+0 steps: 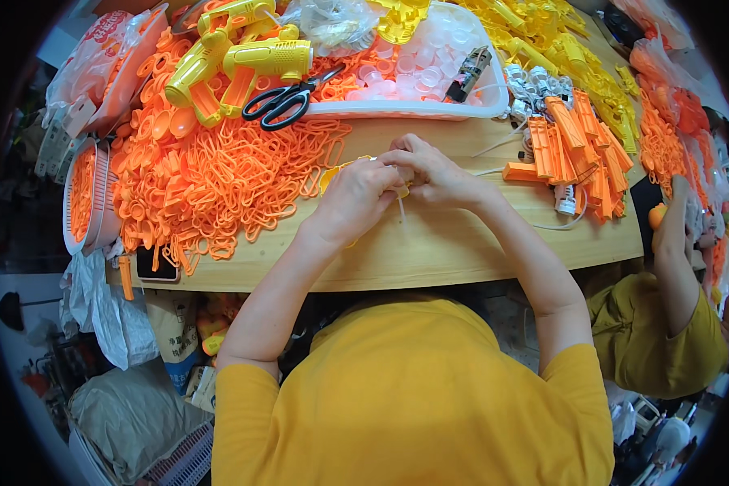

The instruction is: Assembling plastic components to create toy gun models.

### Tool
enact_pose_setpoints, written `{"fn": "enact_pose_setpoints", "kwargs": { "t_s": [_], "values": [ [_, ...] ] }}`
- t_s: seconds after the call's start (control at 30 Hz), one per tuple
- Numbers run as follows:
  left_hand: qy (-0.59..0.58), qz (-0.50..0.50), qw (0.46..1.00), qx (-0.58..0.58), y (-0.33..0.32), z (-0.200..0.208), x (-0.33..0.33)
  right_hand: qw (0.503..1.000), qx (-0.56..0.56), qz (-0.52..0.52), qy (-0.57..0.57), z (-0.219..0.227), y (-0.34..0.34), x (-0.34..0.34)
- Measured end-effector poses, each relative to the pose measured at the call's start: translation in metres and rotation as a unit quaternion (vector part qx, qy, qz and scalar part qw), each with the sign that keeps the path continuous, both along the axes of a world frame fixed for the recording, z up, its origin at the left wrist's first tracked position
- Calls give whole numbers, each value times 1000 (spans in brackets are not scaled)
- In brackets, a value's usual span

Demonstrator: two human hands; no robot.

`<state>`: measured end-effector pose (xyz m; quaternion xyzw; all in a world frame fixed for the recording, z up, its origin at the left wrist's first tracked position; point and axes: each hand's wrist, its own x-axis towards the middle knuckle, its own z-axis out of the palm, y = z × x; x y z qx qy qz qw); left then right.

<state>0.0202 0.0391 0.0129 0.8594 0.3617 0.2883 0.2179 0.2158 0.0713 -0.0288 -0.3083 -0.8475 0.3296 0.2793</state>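
Left hand [355,197]: closed on a yellow plastic part [337,172].
Right hand [431,172]: pinched shut on the same part.
Beside: orange loops [219,186].

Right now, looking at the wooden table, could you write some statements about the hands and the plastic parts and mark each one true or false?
1. Both hands, left hand and right hand, meet over a small yellow plastic part. True.
2. The black-handled scissors lie in the person's lap. False: they rest at the white plastic tray edge.
3. The heap of orange plastic loops is left of the hands. True.
4. The yellow plastic toy guns lie on the floor. False: they lie on the table.
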Motion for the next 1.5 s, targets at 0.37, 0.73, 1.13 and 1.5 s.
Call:
{"fn": "enact_pose_setpoints", "kwargs": {
  "t_s": [0.37, 0.73, 1.13, 1.5],
  "values": [
    [-19, 25, 997, 69, -26, -15, -7, 994, 108, -31, -1, -1, -16, -6],
    [20, 106, 988, 106, -50, -15, -10, 992, 89, 4, -87, 26, -24, 6],
    [15, 127, 988, 92, -48, -19, -3, 900, 85, -428, 7, 105, 163, 140],
    [17, 124, 990, 67, -46, -19, 0, 733, 51, -501, -456, 14, 243, 187]
  ]
}}
